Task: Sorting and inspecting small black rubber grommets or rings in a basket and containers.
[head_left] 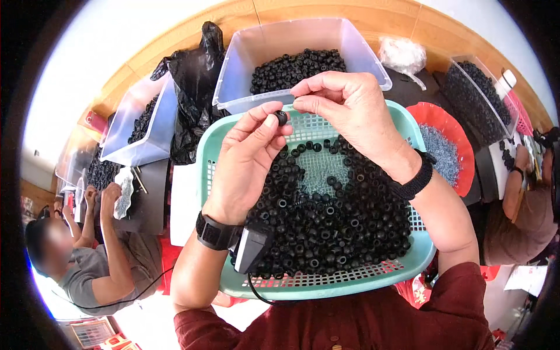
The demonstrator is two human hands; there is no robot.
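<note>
Black rubber ring point(281, 117) sits pinched in the left hand point(248, 160) grip above the green basket point(326, 283); the right hand point(350, 111), fingertips closed on something unclear, hovers just beside it.

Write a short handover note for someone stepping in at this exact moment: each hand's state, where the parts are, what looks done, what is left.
Left hand: pinches one black ring between thumb and fingers.
Right hand: fingertips pinched shut right beside the ring; whether they hold anything is too small to tell.
Parts: many black rings lie in the green basket under both hands. More fill the clear bin behind it. Small silvery pieces sit in the red bowl to the right.
Done: cannot tell how many.
Left: the basket's heap, seemingly.
</note>
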